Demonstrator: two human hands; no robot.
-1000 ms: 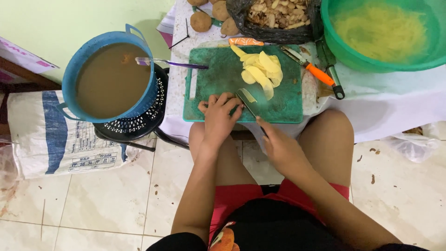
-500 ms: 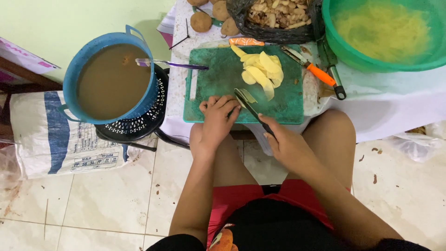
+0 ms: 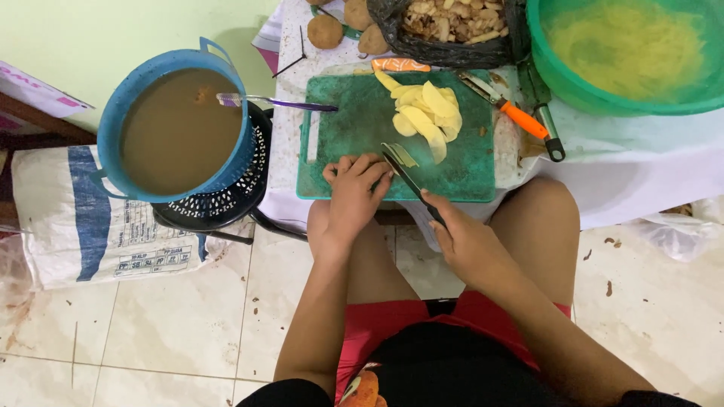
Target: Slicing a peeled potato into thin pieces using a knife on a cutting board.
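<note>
A green cutting board (image 3: 354, 124) lies on a cloth-covered low table, with a heap of pale potato slices (image 3: 424, 111) on its far side. My left hand (image 3: 353, 194) presses down on a small piece of potato at the board's near edge, fingers curled over it. My right hand (image 3: 461, 240) grips a dark-handled knife (image 3: 406, 172), its blade resting against a thin slice right beside my left fingertips.
A blue bucket of brown water (image 3: 175, 130) sits on a black basket at left, a purple-handled tool across its rim. An orange-handled peeler (image 3: 511, 111), a black bag of peelings (image 3: 452, 26), a green basin (image 3: 633, 49), whole potatoes (image 3: 326, 30) and a sack (image 3: 83, 218) surround the board.
The knife blade has swung upward and closer to my left fingertips. My left hand has barely shifted on the board.
</note>
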